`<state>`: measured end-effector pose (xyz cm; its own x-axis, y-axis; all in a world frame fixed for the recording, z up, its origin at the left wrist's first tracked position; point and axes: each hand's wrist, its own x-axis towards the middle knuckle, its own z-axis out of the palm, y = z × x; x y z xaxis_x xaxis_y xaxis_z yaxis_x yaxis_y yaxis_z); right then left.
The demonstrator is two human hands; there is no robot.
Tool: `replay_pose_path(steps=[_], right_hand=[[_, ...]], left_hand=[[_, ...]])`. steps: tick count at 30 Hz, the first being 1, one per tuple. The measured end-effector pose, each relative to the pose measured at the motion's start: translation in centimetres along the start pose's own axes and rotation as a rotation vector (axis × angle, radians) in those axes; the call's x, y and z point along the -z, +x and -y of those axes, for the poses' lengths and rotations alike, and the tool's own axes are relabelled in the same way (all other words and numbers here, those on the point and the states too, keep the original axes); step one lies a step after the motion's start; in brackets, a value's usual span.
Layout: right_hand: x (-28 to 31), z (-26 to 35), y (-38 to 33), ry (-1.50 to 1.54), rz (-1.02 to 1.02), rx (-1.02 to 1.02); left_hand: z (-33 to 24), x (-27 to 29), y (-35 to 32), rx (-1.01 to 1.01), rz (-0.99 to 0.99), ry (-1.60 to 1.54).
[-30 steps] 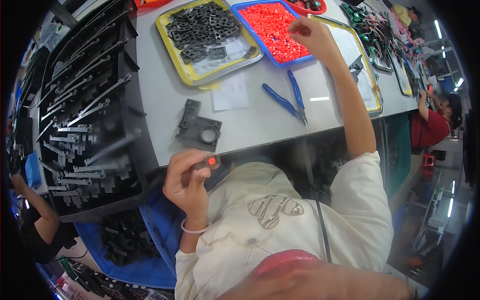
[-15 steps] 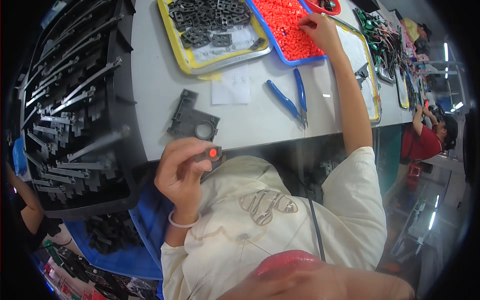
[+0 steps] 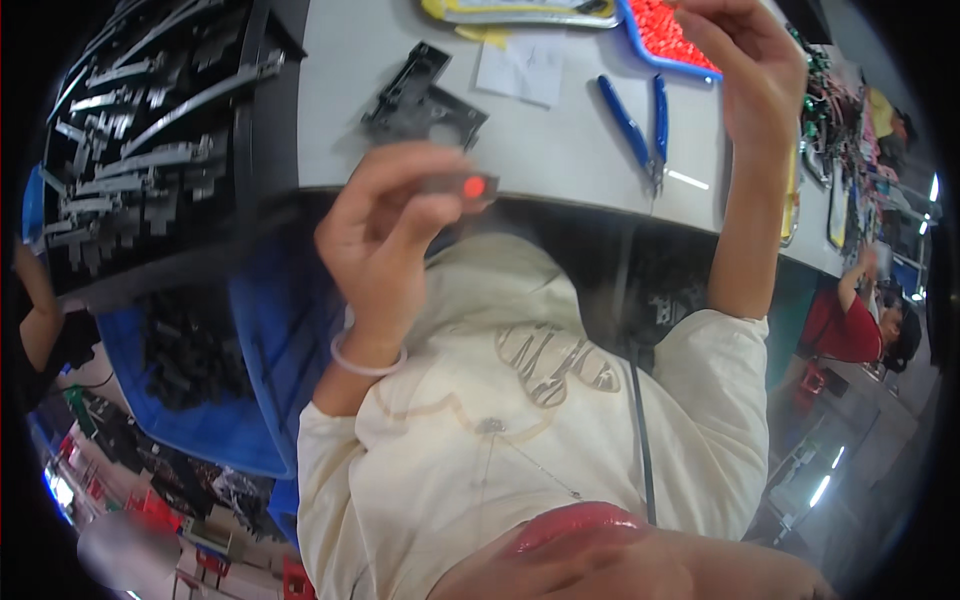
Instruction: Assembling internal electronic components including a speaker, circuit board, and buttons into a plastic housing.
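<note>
**Small dark part pinched at bench edge**

Left hand (image 3: 385,235) pinches a dark part with a red button (image 3: 470,186). Beyond it: grey bench (image 3: 560,150), black bracket (image 3: 420,95), blue pliers (image 3: 640,125). Right hand (image 3: 745,65) over red tray (image 3: 665,35); its grip seems closed, unclear. Workshop behind.

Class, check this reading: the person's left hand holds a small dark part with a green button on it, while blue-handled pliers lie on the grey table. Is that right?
Not quite. In the head view the button on the small dark part held in the left hand is red-orange, not green. The rest stands: the blue-handled pliers lie on the grey table.
</note>
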<state>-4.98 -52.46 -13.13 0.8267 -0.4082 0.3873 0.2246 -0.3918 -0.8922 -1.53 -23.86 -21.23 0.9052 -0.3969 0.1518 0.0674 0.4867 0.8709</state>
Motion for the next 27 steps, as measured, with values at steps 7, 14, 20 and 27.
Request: replay_pose_path(steps=[7,14,20,27], right_hand=[[-8.9,4.0,-6.0,-0.006,0.418,0.281],[-10.9,4.1,-8.2,-0.139,0.281,0.359],[-11.3,3.2,-9.2,-0.133,0.259,0.366],[-11.6,3.6,-9.8,-0.174,0.264,0.394]], left_hand=[[-0.3,-0.1,-0.9,-0.017,0.048,-0.196],[0.0,0.7,-1.8,-0.023,-0.047,-0.165],[-0.5,0.5,-2.4,0.035,-0.087,-0.192],[-0.2,0.9,-2.2,0.007,-0.124,-0.107]])
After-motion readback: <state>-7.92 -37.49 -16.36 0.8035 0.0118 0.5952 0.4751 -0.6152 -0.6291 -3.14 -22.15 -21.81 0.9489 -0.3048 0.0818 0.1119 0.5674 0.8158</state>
